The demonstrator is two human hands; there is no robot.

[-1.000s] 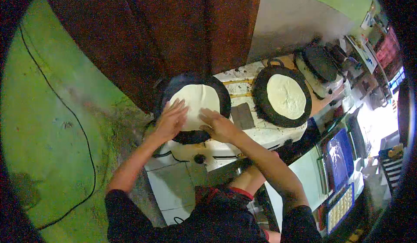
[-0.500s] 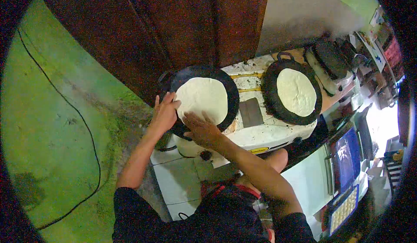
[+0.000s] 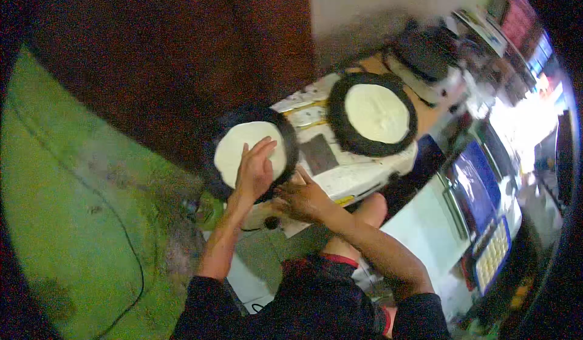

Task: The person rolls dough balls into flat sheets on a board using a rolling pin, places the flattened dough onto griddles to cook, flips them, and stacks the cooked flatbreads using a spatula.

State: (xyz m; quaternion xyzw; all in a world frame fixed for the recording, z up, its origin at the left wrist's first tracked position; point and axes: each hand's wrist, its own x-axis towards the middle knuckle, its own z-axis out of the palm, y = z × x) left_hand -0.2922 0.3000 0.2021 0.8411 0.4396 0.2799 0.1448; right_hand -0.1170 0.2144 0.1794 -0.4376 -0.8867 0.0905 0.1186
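Observation:
A round, pale sheet of dough (image 3: 234, 151) lies flat in the black pan (image 3: 290, 139) on the left burner. Over its lower right part is my left hand (image 3: 255, 173), fingers stretched upward, nothing held; whether it touches the dough I cannot tell. Beside that pan's lower right rim is my right hand (image 3: 303, 199), fingers apart, with no object visible in it. Another pale dough round (image 3: 376, 114) fills much of the second black pan (image 3: 342, 127) to the right.
The white two-burner stove (image 3: 340, 179) has a dark flat plate (image 3: 319, 154) between the pans. Another dark round pan (image 3: 425, 51) stands back right. At right are a blue-rimmed tray (image 3: 493, 255) of small pale pieces and a white box-like surface (image 3: 425, 230).
The camera view has shifted, so the stove appears further left and tilted. My left hand has moved from the dough's left edge to over it; my right hand has come off the dough to the rim.

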